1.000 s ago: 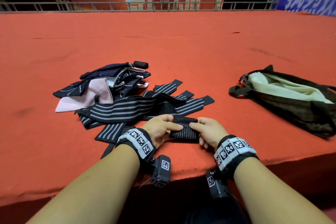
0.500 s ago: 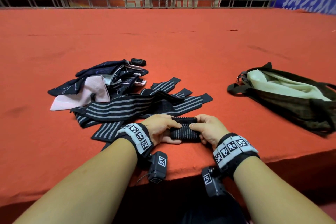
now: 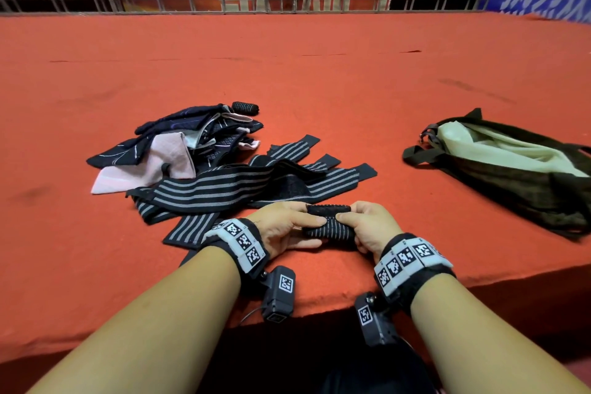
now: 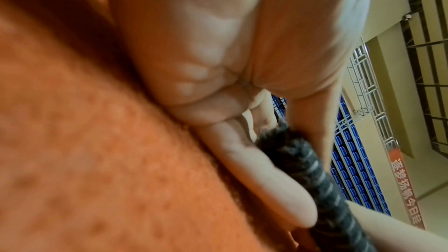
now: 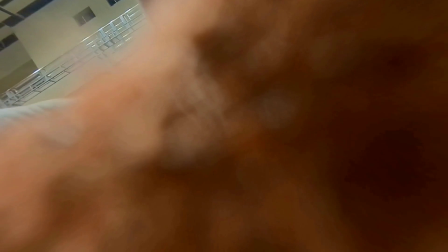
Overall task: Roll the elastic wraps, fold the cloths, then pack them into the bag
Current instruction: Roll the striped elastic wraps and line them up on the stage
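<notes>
Head view: an elastic wrap is being rolled at the lower centre of the frame.

The striped elastic wrap (image 3: 327, 223) is pinched at its two ends, by the left hand (image 3: 284, 229) and the right hand (image 3: 367, 227), fingers curled around the half-made roll on the red carpeted platform (image 3: 287, 73). The rolling step is judged to be in hand. More loose wraps (image 3: 224, 189) are spread just behind it, and unfolded cloths (image 3: 179, 144) are piled at the centre left, with one finished roll (image 3: 245, 107) beyond them. The bag (image 3: 511, 176) is lying open at the right, well apart. Next, the roll should be turned forward with even tension, so that its edges are kept aligned. In the right wrist view nothing can be told, because of blur.
</notes>
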Tool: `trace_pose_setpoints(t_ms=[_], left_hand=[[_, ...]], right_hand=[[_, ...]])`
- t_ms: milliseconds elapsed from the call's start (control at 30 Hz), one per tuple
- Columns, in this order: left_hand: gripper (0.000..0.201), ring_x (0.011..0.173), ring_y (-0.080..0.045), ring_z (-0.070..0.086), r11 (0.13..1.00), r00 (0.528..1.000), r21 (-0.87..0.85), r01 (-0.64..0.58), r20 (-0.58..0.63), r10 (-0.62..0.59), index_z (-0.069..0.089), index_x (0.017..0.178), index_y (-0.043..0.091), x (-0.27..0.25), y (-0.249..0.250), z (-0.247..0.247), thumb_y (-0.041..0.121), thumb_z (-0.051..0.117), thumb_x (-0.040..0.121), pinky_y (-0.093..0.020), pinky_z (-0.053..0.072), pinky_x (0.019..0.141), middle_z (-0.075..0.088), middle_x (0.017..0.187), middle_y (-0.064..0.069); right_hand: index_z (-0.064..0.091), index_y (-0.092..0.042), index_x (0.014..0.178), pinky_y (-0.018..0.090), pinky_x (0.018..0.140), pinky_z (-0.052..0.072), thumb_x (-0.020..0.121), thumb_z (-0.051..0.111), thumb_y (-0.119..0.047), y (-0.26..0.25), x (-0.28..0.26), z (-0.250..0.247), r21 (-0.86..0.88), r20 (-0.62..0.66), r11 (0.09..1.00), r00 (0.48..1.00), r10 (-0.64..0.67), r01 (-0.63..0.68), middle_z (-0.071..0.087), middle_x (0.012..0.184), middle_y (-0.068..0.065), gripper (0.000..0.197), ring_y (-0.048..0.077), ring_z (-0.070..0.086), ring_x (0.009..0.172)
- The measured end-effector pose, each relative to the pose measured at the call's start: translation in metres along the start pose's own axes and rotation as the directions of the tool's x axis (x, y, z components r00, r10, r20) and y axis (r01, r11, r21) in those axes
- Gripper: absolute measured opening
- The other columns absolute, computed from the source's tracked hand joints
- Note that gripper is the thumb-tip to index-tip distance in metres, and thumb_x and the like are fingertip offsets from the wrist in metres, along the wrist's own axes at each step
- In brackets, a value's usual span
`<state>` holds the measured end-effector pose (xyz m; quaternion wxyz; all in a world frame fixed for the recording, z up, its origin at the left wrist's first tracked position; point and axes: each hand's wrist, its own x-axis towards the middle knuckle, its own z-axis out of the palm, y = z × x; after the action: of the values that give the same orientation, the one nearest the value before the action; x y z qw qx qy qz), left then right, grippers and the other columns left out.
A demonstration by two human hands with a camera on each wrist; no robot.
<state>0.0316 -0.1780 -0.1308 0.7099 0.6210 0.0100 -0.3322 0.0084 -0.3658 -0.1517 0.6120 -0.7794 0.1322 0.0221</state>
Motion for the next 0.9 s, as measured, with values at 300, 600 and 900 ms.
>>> trace_pose_setpoints(t_ms=[300,600,900], left_hand=[[0.014,0.075,-0.019,0.074,0.998,0.999,0.067,-0.010,-0.030,0.012,0.069,0.105,0.012,-0.003,0.003,0.005,0.005,0.066,0.094,-0.022,0.058,0.057,0.075,0.090,-0.006],[0.021,0.071,-0.025,0.074,0.999,0.998,0.043,-0.031,-0.054,0.034,0.074,0.106,0.015,-0.004,0.003,0.003,0.002,0.064,0.094,-0.023,0.057,0.054,0.075,0.091,-0.008],[0.018,0.074,-0.021,0.075,0.996,0.989,-0.029,-0.087,-0.121,0.083,0.075,0.098,0.006,-0.003,-0.001,0.002,-0.005,0.061,0.093,-0.027,0.059,0.058,0.075,0.086,-0.010]], right_hand=[[0.068,-0.018,0.093,0.018,0.034,0.025,0.097,0.063,-0.032,-0.003,-0.011,-0.011,0.023,0.161,0.998,0.985,-0.054,0.051,0.046,0.048,0.004,0.015,0.015,0.035,0.035],[0.078,-0.017,0.097,0.020,0.036,0.035,0.095,0.064,-0.014,0.000,-0.016,-0.013,0.170,0.165,0.980,0.977,-0.132,0.104,0.058,0.065,0.008,0.014,0.011,0.046,0.045],[0.075,-0.007,0.104,0.021,0.039,0.045,0.100,0.053,-0.010,-0.006,-0.021,-0.009,0.205,0.222,0.977,0.969,-0.104,0.058,0.069,0.074,0.010,0.022,0.015,0.056,0.050]])
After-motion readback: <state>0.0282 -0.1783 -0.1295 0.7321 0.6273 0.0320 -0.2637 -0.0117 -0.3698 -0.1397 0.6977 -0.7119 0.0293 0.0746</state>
